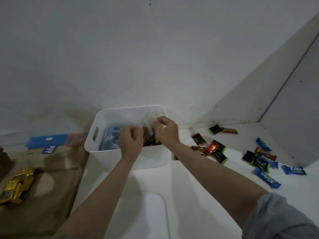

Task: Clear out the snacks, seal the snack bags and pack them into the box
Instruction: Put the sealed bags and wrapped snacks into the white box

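**Both hands on a clear bag inside the white box**

Nearest me lies a smooth white lid (141, 216) with rounded corners, flat on the white table (198, 183). My two bare forearms reach over it, the right one coming out of a grey sleeve (279, 218).

Beyond that, my left hand (131, 142) and right hand (166, 131) are over the white plastic box (126, 157), each pinching an edge of a clear, crinkly snack bag (148, 131) that holds dark and gold wrapped pieces (blurred, so I cannot name them). The bag sits in the box's right half; a second bag of pale blue packets (111, 139) stands in the left half, beside the oval handle slot.

To the right, loose glossy snacks (264, 163) in blue, green-black, red and brown foil are scattered on the table. To the left, a shiny gold toy car (19, 184) rests on brown paper (43, 204), with a blue rectangular case (46, 140) farther back against the wall.
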A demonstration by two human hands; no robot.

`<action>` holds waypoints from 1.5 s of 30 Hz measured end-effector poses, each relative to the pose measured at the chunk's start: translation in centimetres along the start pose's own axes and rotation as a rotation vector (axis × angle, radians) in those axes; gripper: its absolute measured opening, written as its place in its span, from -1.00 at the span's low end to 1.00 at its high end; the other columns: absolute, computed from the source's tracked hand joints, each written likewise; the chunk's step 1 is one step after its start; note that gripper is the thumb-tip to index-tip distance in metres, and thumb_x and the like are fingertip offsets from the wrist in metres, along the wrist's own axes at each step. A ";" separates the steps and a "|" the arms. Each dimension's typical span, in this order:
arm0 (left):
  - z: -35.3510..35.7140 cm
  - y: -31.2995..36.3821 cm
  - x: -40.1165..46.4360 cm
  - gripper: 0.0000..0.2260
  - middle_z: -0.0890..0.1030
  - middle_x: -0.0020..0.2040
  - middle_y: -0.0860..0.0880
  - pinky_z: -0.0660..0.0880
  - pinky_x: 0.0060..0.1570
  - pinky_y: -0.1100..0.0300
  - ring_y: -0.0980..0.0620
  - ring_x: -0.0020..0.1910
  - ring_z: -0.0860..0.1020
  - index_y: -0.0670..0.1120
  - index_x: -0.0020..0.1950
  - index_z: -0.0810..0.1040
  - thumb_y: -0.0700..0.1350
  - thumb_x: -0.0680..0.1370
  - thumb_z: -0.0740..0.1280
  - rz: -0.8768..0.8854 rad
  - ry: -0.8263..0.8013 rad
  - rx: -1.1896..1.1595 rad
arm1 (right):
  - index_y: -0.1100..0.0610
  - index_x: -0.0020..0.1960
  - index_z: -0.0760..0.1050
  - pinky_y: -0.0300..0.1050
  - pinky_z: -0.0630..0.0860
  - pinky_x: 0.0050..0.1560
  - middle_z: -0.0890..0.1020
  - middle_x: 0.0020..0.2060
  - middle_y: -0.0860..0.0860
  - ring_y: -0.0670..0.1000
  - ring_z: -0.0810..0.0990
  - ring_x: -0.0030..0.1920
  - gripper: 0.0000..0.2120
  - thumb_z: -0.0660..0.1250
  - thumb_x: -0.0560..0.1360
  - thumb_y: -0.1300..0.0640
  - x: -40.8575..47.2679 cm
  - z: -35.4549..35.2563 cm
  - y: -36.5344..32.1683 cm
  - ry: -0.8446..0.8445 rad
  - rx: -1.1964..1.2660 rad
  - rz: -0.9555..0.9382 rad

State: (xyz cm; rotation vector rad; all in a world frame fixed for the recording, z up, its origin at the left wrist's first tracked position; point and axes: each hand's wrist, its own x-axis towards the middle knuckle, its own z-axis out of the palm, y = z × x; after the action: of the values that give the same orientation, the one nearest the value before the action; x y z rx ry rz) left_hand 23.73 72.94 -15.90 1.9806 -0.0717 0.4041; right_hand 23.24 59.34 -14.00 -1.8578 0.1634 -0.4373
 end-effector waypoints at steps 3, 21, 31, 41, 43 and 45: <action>1.6 0.3 -3.4 -0.69 0.49 -0.02 -0.16 0.49 -0.03 0.01 -0.05 -0.03 0.45 -0.21 -0.05 0.51 0.05 0.52 0.26 0.146 0.071 0.112 | 0.10 -0.04 0.58 -0.27 0.39 0.02 0.61 -0.08 0.01 -0.02 0.52 0.02 -0.87 0.28 0.51 0.11 -2.3 -2.4 1.6 0.071 -0.127 -0.103; 22.7 -1.2 -20.3 0.22 -0.31 0.55 -0.11 -0.05 0.38 -0.37 -0.17 0.54 -0.19 0.05 0.55 -0.25 0.65 0.09 0.09 -0.041 -0.676 0.749 | -0.26 0.49 -0.23 0.55 -0.06 0.31 -0.20 0.54 0.03 0.30 -0.19 0.51 0.20 0.28 0.05 -0.61 -9.0 -36.4 26.3 0.015 -0.977 0.503; 27.0 -4.0 -13.8 0.23 -0.40 0.51 -0.17 -0.04 0.26 -0.53 -0.25 0.50 -0.33 0.26 0.48 -0.33 0.68 -0.04 0.10 -0.141 -0.552 0.899 | -0.40 0.41 -0.38 0.63 -0.21 0.22 -0.34 0.52 -0.05 0.35 -0.37 0.47 0.24 0.08 -0.12 -0.75 -1.2 -39.3 32.7 -0.240 -0.962 0.374; 29.9 -5.5 -10.6 -0.15 0.20 0.47 -0.17 0.14 0.31 -0.37 -0.26 0.43 0.19 0.25 0.43 0.24 0.56 0.20 0.13 0.011 -0.502 0.905 | -0.19 0.34 0.32 0.47 0.00 0.31 0.25 0.45 0.03 0.33 0.24 0.34 -0.09 0.13 0.12 -0.63 2.3 -35.8 33.7 -0.076 -1.078 0.259; 31.0 -5.0 -11.0 -0.32 0.42 0.29 -0.17 0.30 0.20 -0.25 -0.23 0.26 0.39 0.09 0.25 0.47 0.47 0.29 0.14 0.096 -0.388 0.877 | -0.08 0.21 0.50 0.29 0.27 0.23 0.47 0.27 0.01 0.28 0.44 0.10 -0.22 0.25 0.14 -0.52 1.8 -35.2 33.6 0.062 -1.072 0.130; 31.6 -4.7 -11.5 -0.46 0.52 0.11 -0.14 0.38 0.04 -0.13 -0.20 0.09 0.48 0.01 0.11 0.54 0.37 0.36 0.19 0.161 -0.295 0.844 | 0.00 0.07 0.58 0.13 0.38 0.07 0.56 0.11 0.01 0.24 0.50 -0.04 -0.32 0.33 0.13 -0.43 1.5 -34.9 33.4 0.150 -1.032 0.065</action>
State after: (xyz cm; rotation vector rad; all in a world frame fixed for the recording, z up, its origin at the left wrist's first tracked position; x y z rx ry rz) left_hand 21.85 45.32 -35.55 2.8736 -0.2864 0.2559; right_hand 14.94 16.94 -35.65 -2.8109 0.6417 -0.4894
